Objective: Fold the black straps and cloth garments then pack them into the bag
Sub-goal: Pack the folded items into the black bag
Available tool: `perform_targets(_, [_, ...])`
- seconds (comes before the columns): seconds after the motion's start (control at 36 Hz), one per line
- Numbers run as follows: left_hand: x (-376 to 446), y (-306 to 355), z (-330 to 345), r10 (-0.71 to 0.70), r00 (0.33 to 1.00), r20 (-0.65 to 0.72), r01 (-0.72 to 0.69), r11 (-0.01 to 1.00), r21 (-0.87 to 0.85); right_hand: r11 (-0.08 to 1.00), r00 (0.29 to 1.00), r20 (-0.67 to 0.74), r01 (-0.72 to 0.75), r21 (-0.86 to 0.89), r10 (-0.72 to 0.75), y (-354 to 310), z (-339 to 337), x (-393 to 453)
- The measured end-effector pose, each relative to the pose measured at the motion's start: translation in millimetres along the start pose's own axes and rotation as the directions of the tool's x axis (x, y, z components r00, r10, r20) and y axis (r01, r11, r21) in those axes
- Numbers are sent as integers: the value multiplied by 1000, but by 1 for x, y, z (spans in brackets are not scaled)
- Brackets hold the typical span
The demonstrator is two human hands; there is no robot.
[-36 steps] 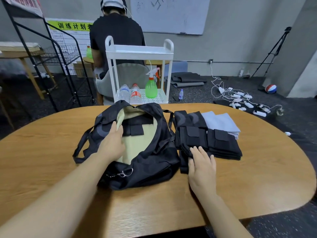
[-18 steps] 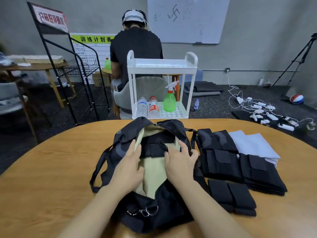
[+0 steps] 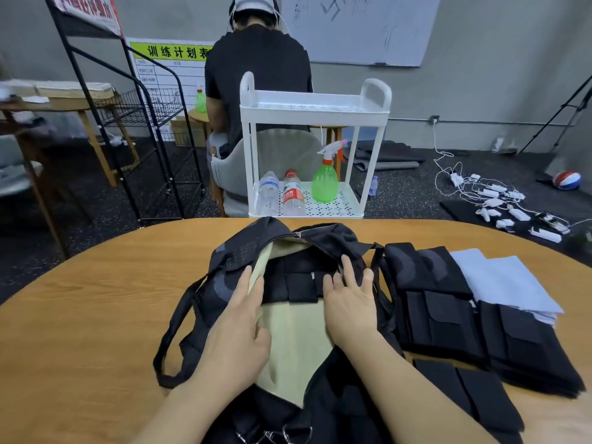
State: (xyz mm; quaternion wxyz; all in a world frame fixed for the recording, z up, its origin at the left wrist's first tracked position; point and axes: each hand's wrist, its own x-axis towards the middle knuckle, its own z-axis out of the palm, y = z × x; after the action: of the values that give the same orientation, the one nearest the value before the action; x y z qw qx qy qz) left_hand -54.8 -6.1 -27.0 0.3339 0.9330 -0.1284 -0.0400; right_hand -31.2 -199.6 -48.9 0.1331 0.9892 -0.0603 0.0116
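Spanning the lower view, the oval wooden table (image 3: 96,315) carries the unzipped black fabric bag with a cream lining (image 3: 298,347). Right of the bag lie stacks of folded black straps (image 3: 448,322) and, behind them, a folded pale grey cloth (image 3: 503,280). One folded black strap (image 3: 294,280) sits inside the bag. The left hand (image 3: 240,328) rests flat on the bag's opening edge, fingers straight. The right hand (image 3: 349,299) presses, fingers extended, against that inner strap, gripping nothing.
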Motion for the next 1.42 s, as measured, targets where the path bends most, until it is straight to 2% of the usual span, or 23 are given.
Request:
perform_targets(0.31, [0,-2,0,10,1000,4,-10,1000,28,994,998,20,54,-98,-52,7,0,2])
perform_targets(0.44, [-1,-1,-2,18,1000,12,-19,998,52,998,998,12,60,-11,-60,8,-8,-4])
perform_targets(0.56, [0,3,-3,11,1000,10,-11,997,78,990,994,-105,39,135,-25,12,-23,-24])
perform_targets(0.64, [1,4,-2,24,1000,12,-25,994,111,976,964,-266,55,209,2,14,-27,-49])
perform_targets(0.72, [1,5,-1,24,1000,7,-25,990,142,970,895,-444,74,230,37,22,-21,-80])
perform_targets(0.83, [0,7,3,13,1000,5,-13,980,197,969,793,-602,70,238,90,41,-13,-128])
perform_targets(1.03, [1,6,8,3,1000,-21,3,961,277,963,864,-451,-123,239,222,72,19,-186])
perform_targets(1.22, [0,5,8,-16,999,-28,23,957,288,966,884,-414,-135,219,217,78,33,-191])
perform_targets(1.42, [-2,1,8,-70,997,28,61,968,241,973,902,-385,-129,193,196,77,33,-190])
